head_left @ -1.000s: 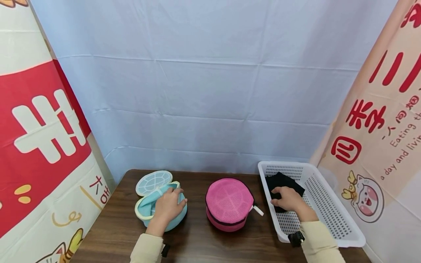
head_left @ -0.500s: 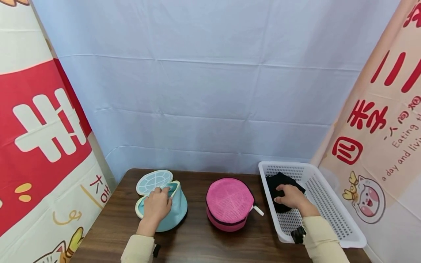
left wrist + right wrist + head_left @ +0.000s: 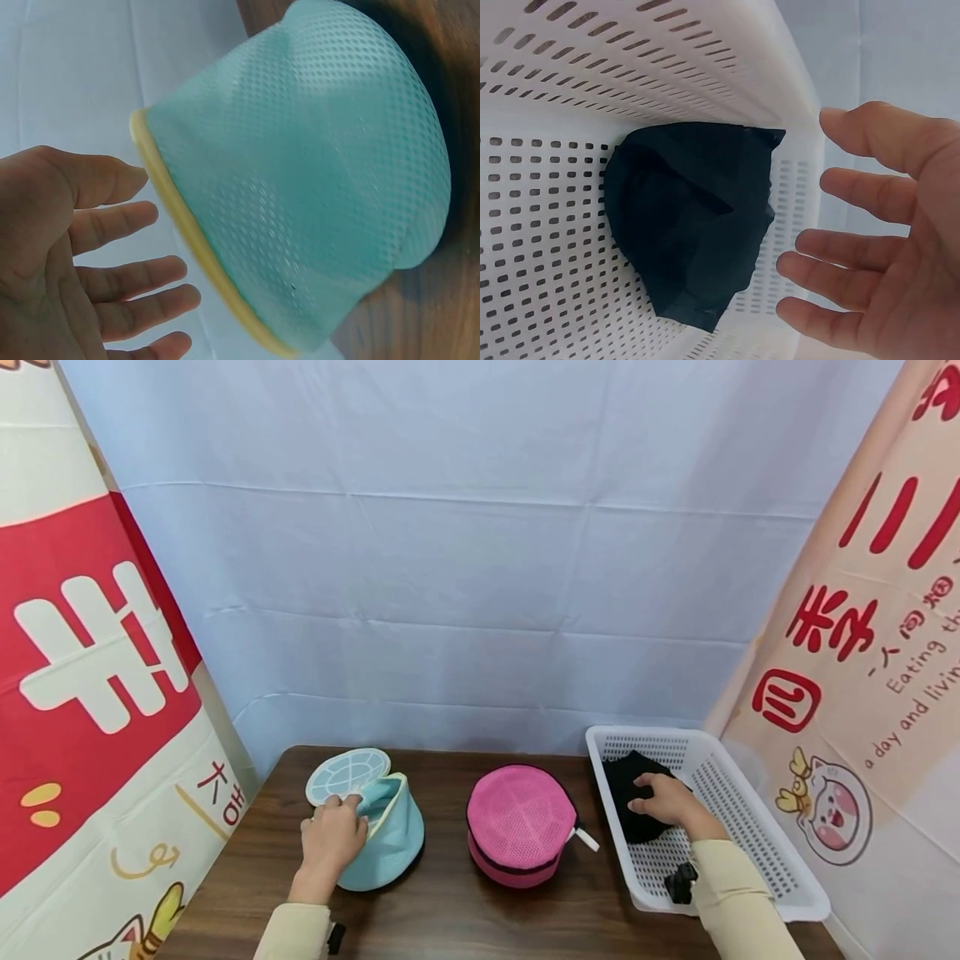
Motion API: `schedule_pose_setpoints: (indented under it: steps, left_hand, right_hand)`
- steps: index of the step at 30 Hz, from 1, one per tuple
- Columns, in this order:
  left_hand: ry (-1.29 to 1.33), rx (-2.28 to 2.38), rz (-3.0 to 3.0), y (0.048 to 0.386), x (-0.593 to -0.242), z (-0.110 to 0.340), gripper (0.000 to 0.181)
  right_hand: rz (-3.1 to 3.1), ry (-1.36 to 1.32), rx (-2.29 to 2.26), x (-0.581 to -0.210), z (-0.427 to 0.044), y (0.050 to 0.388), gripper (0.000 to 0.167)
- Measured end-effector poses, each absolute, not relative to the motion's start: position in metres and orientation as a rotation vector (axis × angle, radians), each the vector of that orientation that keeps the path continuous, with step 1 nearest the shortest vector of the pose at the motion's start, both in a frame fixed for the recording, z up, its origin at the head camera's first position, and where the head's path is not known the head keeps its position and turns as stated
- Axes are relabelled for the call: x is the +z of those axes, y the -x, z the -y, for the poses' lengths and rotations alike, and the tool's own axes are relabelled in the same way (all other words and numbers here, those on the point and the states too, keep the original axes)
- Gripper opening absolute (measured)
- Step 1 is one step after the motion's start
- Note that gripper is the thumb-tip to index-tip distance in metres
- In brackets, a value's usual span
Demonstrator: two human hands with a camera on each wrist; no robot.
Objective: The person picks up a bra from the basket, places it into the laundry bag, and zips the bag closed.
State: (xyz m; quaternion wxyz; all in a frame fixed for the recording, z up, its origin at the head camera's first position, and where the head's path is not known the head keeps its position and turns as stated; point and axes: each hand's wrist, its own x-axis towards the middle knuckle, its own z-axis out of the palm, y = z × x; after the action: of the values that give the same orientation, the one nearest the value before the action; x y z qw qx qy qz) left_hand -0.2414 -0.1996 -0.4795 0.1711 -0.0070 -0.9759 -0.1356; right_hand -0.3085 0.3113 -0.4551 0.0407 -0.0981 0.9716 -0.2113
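Observation:
A light-blue mesh bag with a yellow rim stands at the table's left, its round lid laid back behind it. My left hand is at the bag's left side by the opening; in the left wrist view its fingers are spread beside the bag's yellow rim, holding nothing. Over the white basket hovers my right hand, fingers apart and loosely bent. Below it a black cloth lies in the basket, and the right wrist view shows a gap between the cloth and the hand.
A closed pink mesh bag with a white zipper pull stands mid-table between the blue bag and the basket. A pale curtain hangs behind the brown table, with printed cloths at both sides.
My left hand has moved left from over the blue bag's opening to its left side, and the bag's near wall has risen. My right hand has shifted slightly up over the cloth.

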Motion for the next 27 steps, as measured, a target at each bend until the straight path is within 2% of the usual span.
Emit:
schedule_pose_setpoints:
  steps: [27]
  left_hand:
    - [-0.161, -0.535, 2.852, 0.242, -0.493, 0.232, 0.040]
  right_hand:
    - [-2.997, 0.116, -0.696, -0.483, -0.339, 0.328, 0.047]
